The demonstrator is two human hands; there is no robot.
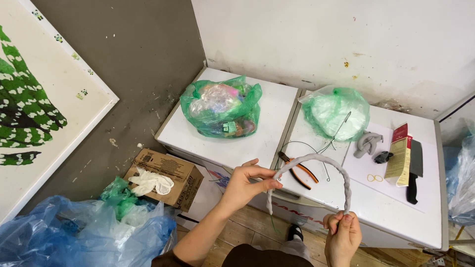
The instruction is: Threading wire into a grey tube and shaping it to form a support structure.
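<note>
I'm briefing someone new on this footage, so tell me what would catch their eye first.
First comes the grey arched cord at bottom centre, bent into a hoop between the left hand and the right hand. Behind it, two green plastic bags sit on the white cabinet top: a stuffed one on the left and a paler one on the right. Orange-handled pliers lie just under the hoop.
</note>
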